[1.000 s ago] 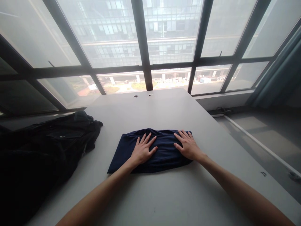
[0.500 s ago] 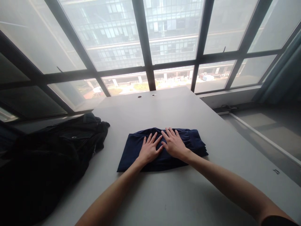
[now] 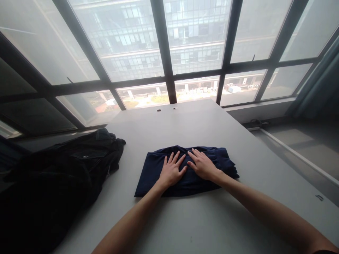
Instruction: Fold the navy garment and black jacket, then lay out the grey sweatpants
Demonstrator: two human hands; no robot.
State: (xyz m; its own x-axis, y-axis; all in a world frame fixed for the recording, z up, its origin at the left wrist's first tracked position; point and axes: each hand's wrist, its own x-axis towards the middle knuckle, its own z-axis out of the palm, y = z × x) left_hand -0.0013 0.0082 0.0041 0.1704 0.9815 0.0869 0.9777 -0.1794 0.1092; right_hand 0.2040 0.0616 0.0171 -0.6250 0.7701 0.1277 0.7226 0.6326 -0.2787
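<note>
A folded navy blue garment [image 3: 153, 169] lies on the grey table [image 3: 196, 127] in front of me. My left hand [image 3: 171, 171] rests flat on its middle, fingers spread and open. My right hand [image 3: 202, 164] lies flat beside it, palm down, fingers stretched out and almost touching the left hand's fingertips. Neither hand holds anything. The garment's right end [image 3: 227, 164] is bunched in loose layers.
A heap of black clothing [image 3: 58, 180] covers the table's left side. Large windows [image 3: 185, 42] with dark frames stand behind the table. The table's right edge drops to a floor strip [image 3: 296, 148] with a curtain at the far right.
My right hand has slid left from the garment's right end to its middle, next to my left hand. My left hand has stayed flat on the cloth.
</note>
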